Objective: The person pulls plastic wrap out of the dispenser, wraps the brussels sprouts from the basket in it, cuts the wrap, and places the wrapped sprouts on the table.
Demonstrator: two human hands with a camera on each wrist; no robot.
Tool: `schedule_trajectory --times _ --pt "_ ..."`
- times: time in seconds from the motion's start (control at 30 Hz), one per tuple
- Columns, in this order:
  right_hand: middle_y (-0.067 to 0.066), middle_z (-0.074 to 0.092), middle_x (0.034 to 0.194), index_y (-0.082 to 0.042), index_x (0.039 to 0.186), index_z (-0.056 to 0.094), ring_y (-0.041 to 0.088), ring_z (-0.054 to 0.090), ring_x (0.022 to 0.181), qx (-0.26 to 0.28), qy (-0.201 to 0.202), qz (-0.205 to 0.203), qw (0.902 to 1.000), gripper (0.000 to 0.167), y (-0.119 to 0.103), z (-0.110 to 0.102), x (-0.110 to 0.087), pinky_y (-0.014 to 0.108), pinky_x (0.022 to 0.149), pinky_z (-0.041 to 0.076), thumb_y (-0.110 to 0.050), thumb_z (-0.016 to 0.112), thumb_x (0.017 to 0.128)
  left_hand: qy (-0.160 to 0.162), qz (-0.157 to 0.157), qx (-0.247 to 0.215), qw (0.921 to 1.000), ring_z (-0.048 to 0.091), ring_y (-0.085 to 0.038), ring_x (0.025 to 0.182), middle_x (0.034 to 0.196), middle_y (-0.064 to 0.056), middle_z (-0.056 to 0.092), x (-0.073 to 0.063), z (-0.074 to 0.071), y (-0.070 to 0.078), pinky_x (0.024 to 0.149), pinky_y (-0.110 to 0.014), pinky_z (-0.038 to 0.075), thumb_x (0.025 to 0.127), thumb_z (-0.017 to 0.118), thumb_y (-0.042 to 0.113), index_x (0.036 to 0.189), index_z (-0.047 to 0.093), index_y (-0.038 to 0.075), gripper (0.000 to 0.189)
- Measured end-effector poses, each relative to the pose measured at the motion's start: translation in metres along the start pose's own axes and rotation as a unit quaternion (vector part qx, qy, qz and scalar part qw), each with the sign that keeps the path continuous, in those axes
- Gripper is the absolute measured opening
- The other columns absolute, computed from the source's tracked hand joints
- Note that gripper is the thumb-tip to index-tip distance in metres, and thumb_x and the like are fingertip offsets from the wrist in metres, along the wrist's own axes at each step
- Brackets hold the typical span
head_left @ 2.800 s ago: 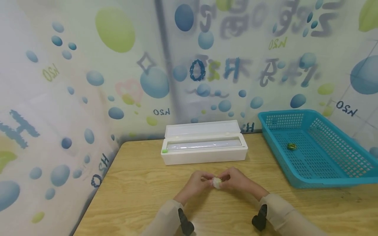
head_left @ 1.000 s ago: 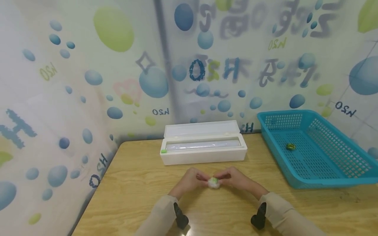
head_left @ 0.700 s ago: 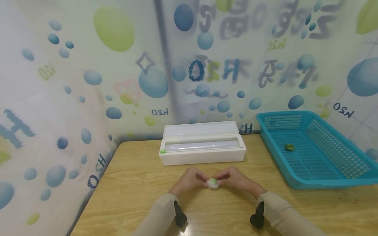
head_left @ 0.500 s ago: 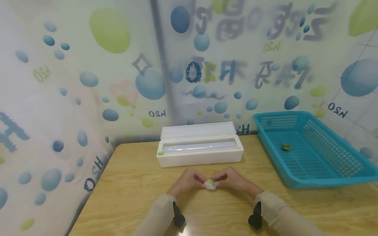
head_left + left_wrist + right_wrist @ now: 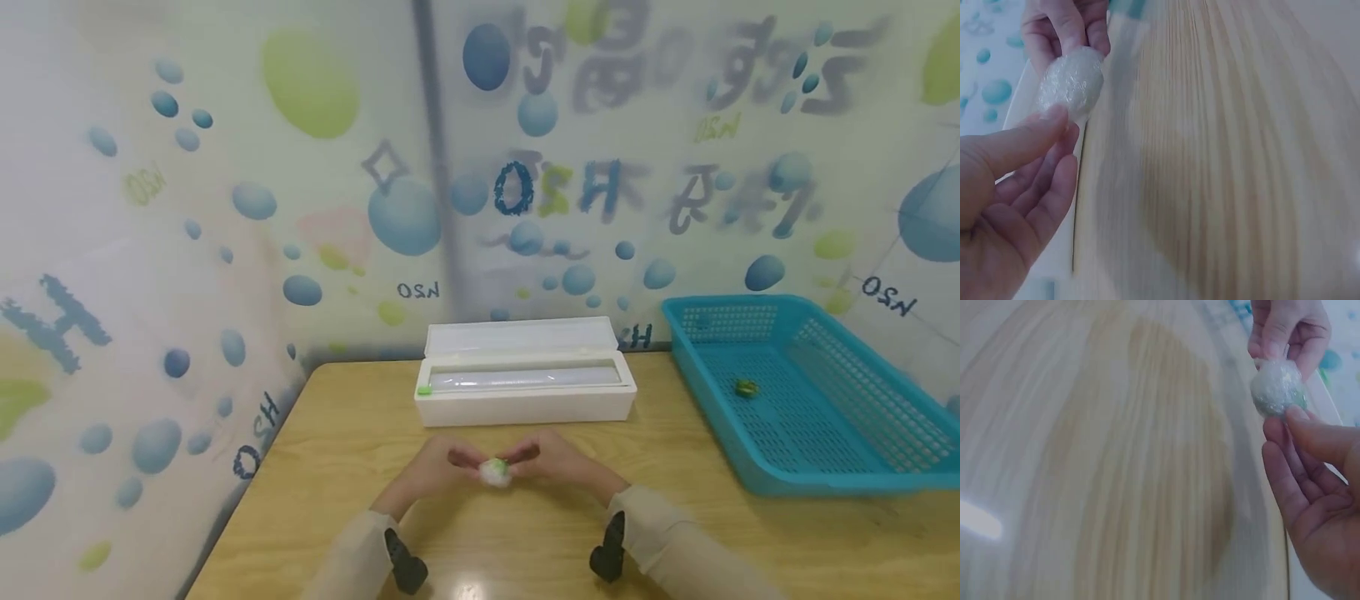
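Observation:
Between my two hands is a small rounded bundle (image 5: 495,472) wrapped in crinkled clear cling film, whitish with a green patch on top. What is inside the film cannot be made out. My left hand (image 5: 437,468) pinches one side between thumb and fingers, its thumb lying on the film in the left wrist view. From the opposite side my right hand (image 5: 557,460) pinches it too, thumb (image 5: 1310,428) and fingertips at the greenish edge. Just behind the hands stands a white cling film box (image 5: 525,408), lid raised, with a roll of film (image 5: 525,379) inside.
At the right stands a blue perforated basket (image 5: 738,442) with a small green piece (image 5: 746,387) in it. A green slider (image 5: 424,391) sits at the box's left front corner. The wooden table (image 5: 337,467) meets a patterned wall at the back.
Both hands have moved to the left with the wrapped bundle, keeping their pinch on it. The bundle has turned so its green patch shows on top. Box and basket stay put.

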State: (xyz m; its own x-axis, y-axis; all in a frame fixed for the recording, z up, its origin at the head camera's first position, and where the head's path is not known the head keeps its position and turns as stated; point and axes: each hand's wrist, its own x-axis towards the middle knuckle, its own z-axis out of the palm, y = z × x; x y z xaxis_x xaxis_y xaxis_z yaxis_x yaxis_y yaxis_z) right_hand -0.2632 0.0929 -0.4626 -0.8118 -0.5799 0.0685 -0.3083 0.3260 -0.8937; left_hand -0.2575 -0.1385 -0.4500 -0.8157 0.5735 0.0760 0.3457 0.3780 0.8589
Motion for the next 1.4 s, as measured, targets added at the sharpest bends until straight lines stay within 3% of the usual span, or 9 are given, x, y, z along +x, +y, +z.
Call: schedule_trajectory --times 0.13,0.23,0.43,0.6,0.83,1.13,1.4 --pt "0.011 0.067 0.1 0.001 0.104 0.067 0.016 0.062 0.091 0.024 0.004 -0.018 0.9996 0.024 -0.012 0.032 0.031 0.023 0.075 0.049 -0.008 0.069 0.081 0.019 -0.015 0.007 0.9997 0.062 -0.024 0.087 0.097 -0.014 0.067 -0.024 -0.035 -0.012 0.073 -0.028 0.051 0.08 0.067 0.002 0.097 0.068 -0.002 0.017" --pt "0.014 0.067 0.099 0.005 0.104 0.065 0.02 0.062 0.091 0.042 0.011 -0.04 0.9982 0.024 -0.023 0.054 0.055 0.023 0.075 0.049 -0.005 0.068 0.081 0.054 -0.034 0.035 0.9974 0.062 -0.025 0.089 0.099 -0.014 0.066 -0.042 -0.058 -0.018 0.075 -0.031 0.051 0.081 0.067 0.004 0.099 0.068 -0.002 0.018" --pt "0.013 0.068 0.091 0.005 0.101 0.067 0.016 0.062 0.082 0.016 0.051 -0.056 0.997 0.023 -0.041 0.09 0.092 0.021 0.07 0.048 -0.001 0.069 0.078 0.12 -0.06 0.072 0.9883 0.062 -0.028 0.091 0.1 -0.016 0.066 -0.068 -0.087 -0.029 0.078 -0.037 0.05 0.082 0.066 0.004 0.101 0.067 -0.004 0.02" --pt "0.014 0.068 0.084 0.005 0.096 0.068 0.017 0.063 0.076 0.012 0.065 -0.071 0.9953 0.021 -0.043 0.113 0.108 0.02 0.066 0.048 0.002 0.071 0.075 0.152 -0.076 0.102 0.9802 0.062 -0.029 0.09 0.096 -0.017 0.067 -0.081 -0.096 -0.038 0.078 -0.039 0.05 0.081 0.066 0.001 0.097 0.067 -0.005 0.018" --pt "0.015 0.068 0.085 0.007 0.095 0.068 0.016 0.063 0.075 0.03 0.074 -0.059 0.9951 0.021 -0.046 0.137 0.116 0.018 0.067 0.047 0.004 0.071 0.074 0.16 -0.126 0.115 0.9723 0.062 -0.025 0.088 0.093 -0.012 0.068 -0.094 -0.103 -0.043 0.078 -0.041 0.049 0.081 0.066 -0.001 0.094 0.07 0.0 0.013" --pt "0.014 0.068 0.094 0.004 0.098 0.068 0.017 0.063 0.081 0.025 0.081 -0.04 0.9956 0.021 -0.054 0.143 0.118 0.019 0.069 0.048 0.004 0.068 0.077 0.15 -0.116 0.112 0.9755 0.063 -0.025 0.081 0.089 -0.016 0.067 -0.093 -0.109 -0.049 0.069 -0.033 0.052 0.076 0.066 -0.009 0.087 0.069 -0.006 0.011" --pt "0.012 0.068 0.089 0.004 0.1 0.068 0.013 0.06 0.076 0.022 0.078 -0.042 0.9959 0.022 -0.055 0.144 0.115 0.019 0.066 0.047 0.004 0.066 0.078 0.149 -0.103 0.134 0.9743 0.061 -0.023 0.081 0.089 -0.013 0.067 -0.097 -0.105 -0.056 0.07 -0.03 0.05 0.078 0.067 -0.005 0.091 0.07 -0.005 0.013"
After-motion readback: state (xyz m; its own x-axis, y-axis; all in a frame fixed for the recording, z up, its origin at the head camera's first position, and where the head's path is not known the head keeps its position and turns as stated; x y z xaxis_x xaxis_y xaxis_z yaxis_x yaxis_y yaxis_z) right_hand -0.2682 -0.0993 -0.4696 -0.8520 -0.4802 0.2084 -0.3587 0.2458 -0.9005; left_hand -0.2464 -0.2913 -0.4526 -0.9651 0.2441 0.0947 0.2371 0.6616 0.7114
